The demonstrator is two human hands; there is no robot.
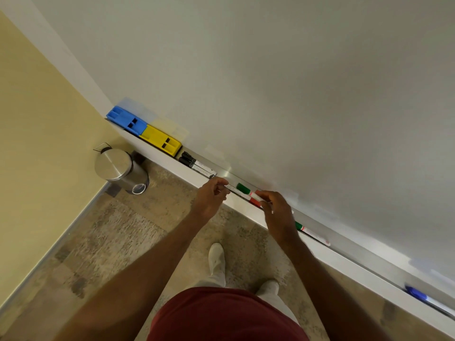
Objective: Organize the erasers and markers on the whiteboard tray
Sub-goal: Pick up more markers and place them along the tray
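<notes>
Gripping red-capped markers (254,200) with both hands (211,195) (277,210); erasers (144,130), black markers (194,163) parked left; green (311,232), blue (418,295) markers waiting right.

A corner of a room, seen from above.

A round steel pedal bin (117,168) with a brushed lid stands on the floor in the corner, close against the pale yellow wall (37,124), its wire pedal lever showing at the back. The floor (118,232) is mottled beige and brown, like worn carpet or stone, and a grey skirting strip (46,254) runs along the foot of the wall. Lower down, two light-coloured shoes (216,257) and pale trouser legs show beneath a dark red shirt (221,316).
</notes>
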